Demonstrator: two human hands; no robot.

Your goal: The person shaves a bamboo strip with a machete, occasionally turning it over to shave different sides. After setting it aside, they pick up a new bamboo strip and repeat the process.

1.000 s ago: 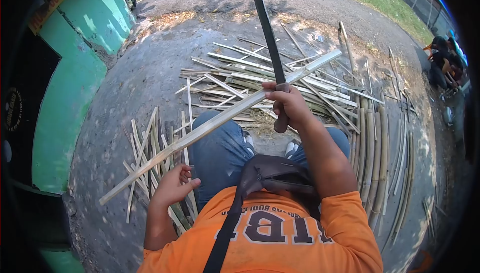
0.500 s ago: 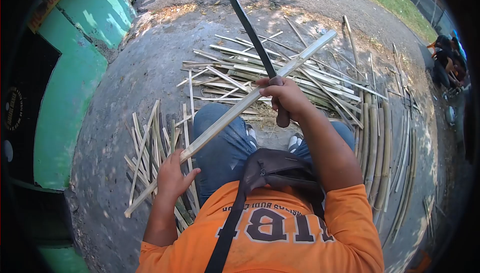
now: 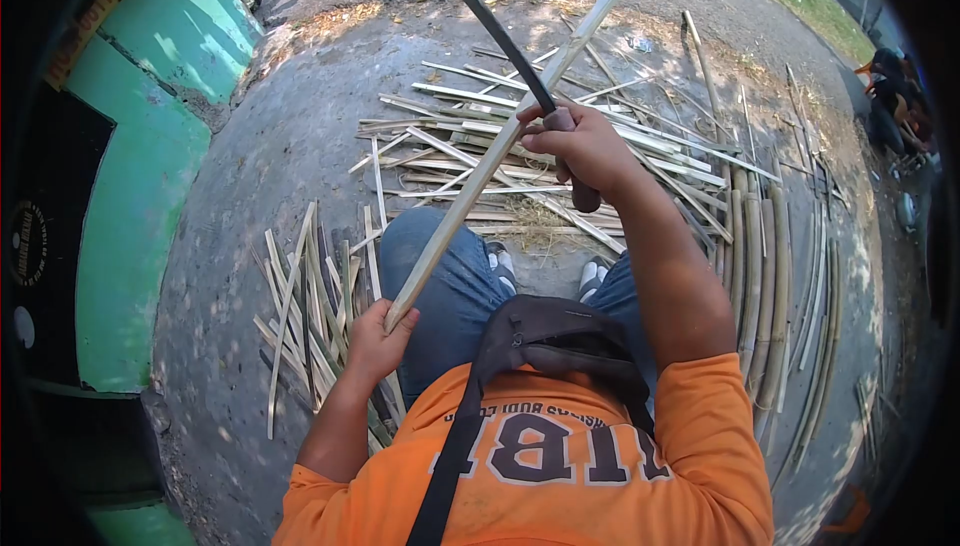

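My left hand [image 3: 377, 348] is closed around the lower end of a long, pale split bamboo strip [image 3: 452, 221]. The strip slants up and away to the right, and its very bottom is hidden in that hand. My right hand [image 3: 592, 151] grips the brown wooden handle [image 3: 584, 196] of a machete, whose long dark blade [image 3: 488, 24] points up and to the left, past the top edge of the view. Fingers of the right hand also touch the strip at about its middle, where it passes behind the machete.
Many split bamboo strips [image 3: 470, 161] lie piled beyond my feet. Another heap of strips [image 3: 300, 306] is at my left, and whole bamboo poles [image 3: 765, 296] lie at my right. A green wall [image 3: 130, 236] borders the left; people [image 3: 893, 111] sit at far right.
The bamboo strip has slid upward and turned steeper, its top end farther away. My left hand, with its thumb apart before, has closed around the lower end. The machete has shifted slightly.
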